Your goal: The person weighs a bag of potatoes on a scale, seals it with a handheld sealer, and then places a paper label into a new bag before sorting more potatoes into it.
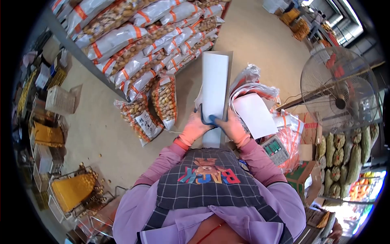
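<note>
Both my hands wear orange gloves with dark blue fingertips. My left hand point(196, 127) grips the left edge of a long white panel point(215, 83) near its lower end. On the right edge, my right hand point(230, 125) holds the same panel, its thumb across the front. The panel stands out in front of my apron, and its lower end reaches the apron's top. Beside my right hand lies a white sheet point(255, 115) on a stack of folded clear bags point(248, 83). A grey device with a green display point(275, 149) sits near my right forearm.
Filled net bags point(118, 42) are stacked on a rack ahead, at left. Two filled bags point(164, 99) stand on the floor before it. A large fan point(340, 87) is at right, cartons point(302, 175) below it. A white crate point(60, 99) is at far left. A person point(317, 22) stands far off.
</note>
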